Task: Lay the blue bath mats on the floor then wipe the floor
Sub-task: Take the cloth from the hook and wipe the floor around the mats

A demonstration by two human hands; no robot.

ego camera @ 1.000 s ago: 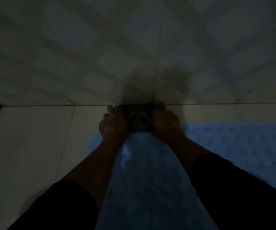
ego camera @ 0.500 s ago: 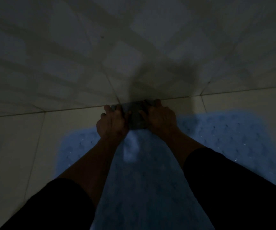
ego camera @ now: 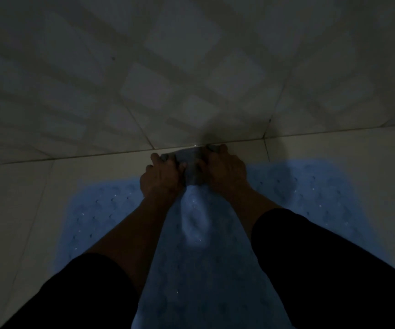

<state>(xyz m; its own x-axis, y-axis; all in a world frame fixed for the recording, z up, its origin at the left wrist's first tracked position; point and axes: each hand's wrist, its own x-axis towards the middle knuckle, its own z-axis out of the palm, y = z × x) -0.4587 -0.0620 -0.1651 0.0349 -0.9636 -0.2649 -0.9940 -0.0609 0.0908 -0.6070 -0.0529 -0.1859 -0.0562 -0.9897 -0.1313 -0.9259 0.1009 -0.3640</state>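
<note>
Against the far wall (ego camera: 144, 96), where it meets the floor (ego camera: 20, 210), the left hand (ego camera: 160, 176) and right hand (ego camera: 222, 169) press side by side on a grey cloth (ego camera: 191, 167), fingers curled over it, probably to scrub the floor's edge. Nearer, the blue mat (ego camera: 196, 269) lies flat under both arms.

The room is very dim. A pale tiled wall (ego camera: 191, 67) fills the upper half of the view, its large square tiles split by thin dark grout lines and crossed by faint lattice-like bands of shadow and soft lighter patches. It meets a pale tiled floor (ego camera: 20, 210) along a dark seam running slightly uphill to the right. A darker shadow pools at that seam near the middle.
</note>
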